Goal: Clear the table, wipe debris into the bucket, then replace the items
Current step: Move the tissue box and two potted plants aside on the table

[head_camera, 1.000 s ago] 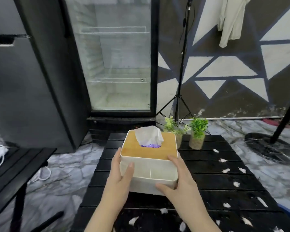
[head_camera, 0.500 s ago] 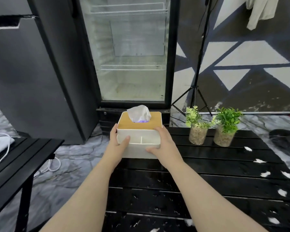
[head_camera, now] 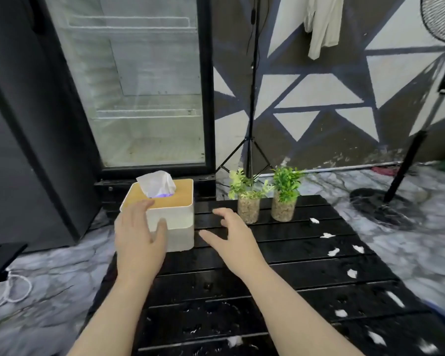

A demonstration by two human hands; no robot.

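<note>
A tissue box (head_camera: 162, 214) sits at the black table's (head_camera: 293, 278) far left corner, both the left hand (head_camera: 139, 240) and right hand (head_camera: 233, 238) open-fingered beside it; a careless nudge could tip it off the edge.

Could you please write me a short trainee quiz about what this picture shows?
1. True or false: the right hand grips the white tissue box with the wooden lid.
2. How many small potted green plants in clear glass jars stand on the black slatted table?
3. The white paper scraps lie mostly toward which side of the table: A left, B right?

Key: 1 false; 2 two; 3 B.
</note>
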